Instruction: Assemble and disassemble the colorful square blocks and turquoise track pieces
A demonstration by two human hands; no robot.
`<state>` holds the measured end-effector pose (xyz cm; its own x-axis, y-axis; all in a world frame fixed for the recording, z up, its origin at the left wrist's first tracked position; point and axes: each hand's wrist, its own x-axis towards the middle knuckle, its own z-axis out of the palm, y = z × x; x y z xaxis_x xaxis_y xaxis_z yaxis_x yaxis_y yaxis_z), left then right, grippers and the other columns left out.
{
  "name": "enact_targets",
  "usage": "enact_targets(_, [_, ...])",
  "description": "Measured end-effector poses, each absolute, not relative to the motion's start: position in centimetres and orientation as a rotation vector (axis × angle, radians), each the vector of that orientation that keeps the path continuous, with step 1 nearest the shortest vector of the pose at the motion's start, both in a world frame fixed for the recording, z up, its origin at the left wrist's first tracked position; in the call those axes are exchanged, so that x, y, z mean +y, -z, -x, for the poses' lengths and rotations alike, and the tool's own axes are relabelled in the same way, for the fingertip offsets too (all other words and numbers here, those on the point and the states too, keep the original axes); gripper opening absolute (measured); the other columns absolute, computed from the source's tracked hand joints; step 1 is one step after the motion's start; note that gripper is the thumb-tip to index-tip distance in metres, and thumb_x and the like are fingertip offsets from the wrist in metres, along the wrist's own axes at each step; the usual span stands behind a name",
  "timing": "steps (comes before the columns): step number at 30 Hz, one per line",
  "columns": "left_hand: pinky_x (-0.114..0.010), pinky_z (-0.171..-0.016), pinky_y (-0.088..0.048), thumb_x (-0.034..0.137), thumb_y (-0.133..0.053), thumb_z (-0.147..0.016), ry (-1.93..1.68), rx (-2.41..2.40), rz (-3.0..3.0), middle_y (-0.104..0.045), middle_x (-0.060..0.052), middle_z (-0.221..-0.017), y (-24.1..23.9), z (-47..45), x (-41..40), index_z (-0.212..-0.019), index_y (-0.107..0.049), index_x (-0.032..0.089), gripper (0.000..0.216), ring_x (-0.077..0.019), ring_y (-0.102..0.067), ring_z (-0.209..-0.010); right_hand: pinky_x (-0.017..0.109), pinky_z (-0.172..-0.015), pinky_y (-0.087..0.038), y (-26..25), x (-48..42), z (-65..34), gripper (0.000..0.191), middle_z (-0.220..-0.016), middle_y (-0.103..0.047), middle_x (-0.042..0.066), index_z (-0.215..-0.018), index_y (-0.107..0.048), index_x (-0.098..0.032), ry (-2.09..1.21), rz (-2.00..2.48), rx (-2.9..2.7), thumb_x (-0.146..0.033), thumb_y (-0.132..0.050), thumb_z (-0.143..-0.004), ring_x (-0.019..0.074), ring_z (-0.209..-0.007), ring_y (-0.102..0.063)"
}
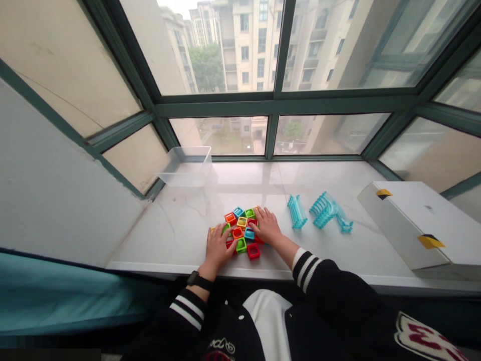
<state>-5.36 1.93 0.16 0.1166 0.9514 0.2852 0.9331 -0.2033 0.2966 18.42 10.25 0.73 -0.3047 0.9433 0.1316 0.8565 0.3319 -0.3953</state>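
Several small square toy blocks with hollow frames lie bunched on the white marbled sill. Among them are a red block [253,251], a green block [241,245], an orange block [237,232], a yellow block [242,222] and a blue block [238,211]. My left hand [220,246] rests over the left side of the bunch, fingers spread, touching the blocks. At the right side, my right hand [267,225] lies across the blocks with its fingers apart. Both hands partly cover blocks underneath. Neither is closed around a block.
To the right lie translucent blue ribbed track pieces, one straight piece [296,212] and a curved piece [323,209]. A clear plastic bin [188,168] stands at the back left. A white box [424,225] sits far right. Windows border the sill [169,245].
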Motion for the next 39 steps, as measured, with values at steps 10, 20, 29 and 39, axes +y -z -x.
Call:
enact_targets(10, [-0.063, -0.128, -0.028, 0.045, -0.060, -0.099, -0.767, 1.908, -2.247, -0.050, -0.016, -0.160, 0.1, 6.1, 2.9, -0.146, -0.056, 0.022, 0.053, -0.0344, -0.047, -0.148, 0.040, -0.106, -0.048, -0.7, 10.4, -18.9, 0.037, -0.125, -0.070, 0.014, -0.132, -0.067, -0.017, -0.358, 1.509, -2.173, -0.038, -0.060, -0.103, 0.0281, -0.113, -0.063])
enact_targets(20, [-0.053, -0.126, -0.039, 0.037, -0.062, -0.095, -0.882, 1.706, -2.216, -0.050, -0.016, -0.159, -0.1, 7.7, 4.8, -0.150, -0.050, 0.020, 0.059, -0.0311, -0.046, -0.150, 0.049, -0.116, -0.046, 0.3, 7.2, -22.1, 0.049, -0.147, -0.061, 0.015, -0.145, -0.061, -0.021, -0.455, 1.406, -2.116, -0.039, -0.062, -0.100, 0.0312, -0.135, -0.057])
enact_targets(29, [-0.069, -0.129, -0.019, 0.062, -0.077, -0.085, -0.554, 1.562, -2.480, -0.034, -0.016, -0.173, -1.5, 0.9, 1.4, -0.163, -0.040, 0.027, 0.093, -0.0430, -0.026, -0.161, 0.050, -0.111, -0.049, 1.9, 7.0, -19.6, 0.039, -0.128, -0.066, 0.015, -0.141, -0.060, -0.020, -0.550, 1.312, -1.983, -0.031, -0.048, -0.105, 0.0298, -0.121, -0.060])
enact_targets(39, [-0.057, -0.125, -0.031, 0.048, -0.068, -0.095, -0.562, 1.705, -2.455, -0.064, -0.012, -0.148, -1.8, 3.3, 2.6, -0.149, -0.058, 0.025, 0.060, -0.0345, -0.049, -0.145, 0.050, -0.114, -0.047, 1.1, 7.2, -15.9, 0.039, -0.137, -0.057, 0.015, -0.138, -0.063, -0.022, -0.423, 1.391, -2.051, -0.040, -0.052, -0.105, 0.0314, -0.127, -0.054])
